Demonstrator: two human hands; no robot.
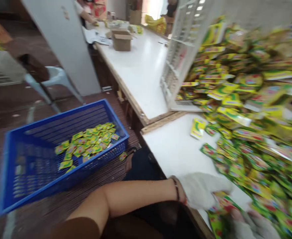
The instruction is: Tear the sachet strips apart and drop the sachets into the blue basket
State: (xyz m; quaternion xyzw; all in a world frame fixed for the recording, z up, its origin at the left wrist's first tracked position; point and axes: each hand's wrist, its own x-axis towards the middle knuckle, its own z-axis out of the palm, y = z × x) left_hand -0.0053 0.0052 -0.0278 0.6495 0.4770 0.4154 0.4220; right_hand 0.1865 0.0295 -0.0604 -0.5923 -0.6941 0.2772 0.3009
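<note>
My left hand (202, 190), in a whitish glove, reaches over the table's near edge with thumb and fingers closed around green and red sachets (223, 200). Facing it at the bottom right is my right hand (252, 223), gloved and smeared by motion. Its fingers are close to the same sachets, but I cannot tell whether they grip them. Loose green sachets (238, 169) spread over the tabletop beside both hands. Behind these rises a big heap of yellow packets (235, 89), partly in a white plastic crate (177, 63) tipped on its side.
On the floor at left stands a blue crate (68, 186) with several small yellow sachets inside. A pale blue chair (55, 78) and a grey pillar (63, 43) are behind it. A cardboard box (121, 40) sits farther along the white table (141, 73), near another person's arm (87, 16).
</note>
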